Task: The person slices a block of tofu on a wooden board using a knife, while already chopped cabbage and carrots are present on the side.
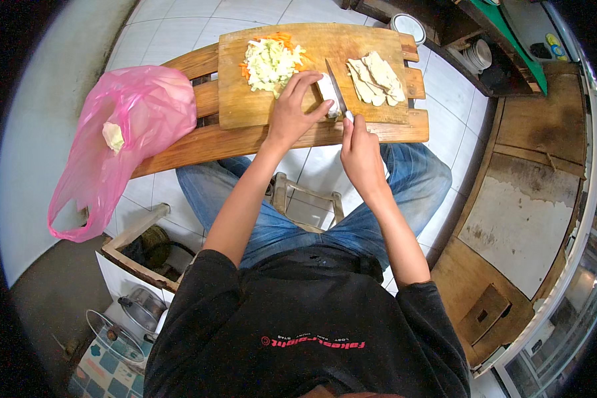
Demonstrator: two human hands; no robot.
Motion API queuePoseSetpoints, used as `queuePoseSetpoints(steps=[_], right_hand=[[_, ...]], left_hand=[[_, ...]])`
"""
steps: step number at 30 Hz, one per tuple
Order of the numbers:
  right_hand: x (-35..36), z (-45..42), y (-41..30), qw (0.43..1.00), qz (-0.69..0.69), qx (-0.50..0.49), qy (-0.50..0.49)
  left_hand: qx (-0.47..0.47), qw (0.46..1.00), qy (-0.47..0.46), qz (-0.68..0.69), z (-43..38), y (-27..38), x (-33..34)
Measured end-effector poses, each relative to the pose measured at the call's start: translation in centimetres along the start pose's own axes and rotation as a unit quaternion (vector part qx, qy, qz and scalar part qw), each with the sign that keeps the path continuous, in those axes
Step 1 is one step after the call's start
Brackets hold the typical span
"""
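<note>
My left hand holds a small white block of food between thumb and fingers on a wooden cutting board. It may be tempeh; its exact kind cannot be told. In my right hand is a kitchen knife, its pale handle mostly hidden by the fingers. The blade lies along the block's right side, pointing away from me. Right of the knife rests an overlapping pile of flat, pale slices. Chopped cabbage is heaped left of my left hand, with orange carrot strips around its far and side edges.
The board sits on a slatted wooden bench across my knees. A pink plastic bag with a pale piece inside rests at its left end. Beyond the right end stands a round white-lidded container. A pot is low at left.
</note>
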State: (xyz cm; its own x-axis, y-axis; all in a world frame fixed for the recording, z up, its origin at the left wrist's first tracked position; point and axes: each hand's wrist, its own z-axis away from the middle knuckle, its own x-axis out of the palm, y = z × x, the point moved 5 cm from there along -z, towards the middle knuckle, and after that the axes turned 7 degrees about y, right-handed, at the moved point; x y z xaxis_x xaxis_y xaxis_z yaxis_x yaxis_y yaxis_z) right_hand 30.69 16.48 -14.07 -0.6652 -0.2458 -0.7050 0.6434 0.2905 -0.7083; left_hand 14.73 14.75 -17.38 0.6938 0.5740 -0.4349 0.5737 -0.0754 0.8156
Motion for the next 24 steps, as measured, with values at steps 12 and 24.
queuePoseSetpoints(steps=[12, 24], right_hand=[[-0.02, -0.35, 0.13, 1.000, -0.010, 0.021, -0.016], [0.21, -0.50, -0.07, 0.999, -0.014, 0.034, -0.040]], left_hand=[[0.032, 0.999, 0.012, -0.028, -0.10, -0.16, 0.08], [0.012, 1.000, 0.011, -0.016, -0.07, -0.33, 0.15]])
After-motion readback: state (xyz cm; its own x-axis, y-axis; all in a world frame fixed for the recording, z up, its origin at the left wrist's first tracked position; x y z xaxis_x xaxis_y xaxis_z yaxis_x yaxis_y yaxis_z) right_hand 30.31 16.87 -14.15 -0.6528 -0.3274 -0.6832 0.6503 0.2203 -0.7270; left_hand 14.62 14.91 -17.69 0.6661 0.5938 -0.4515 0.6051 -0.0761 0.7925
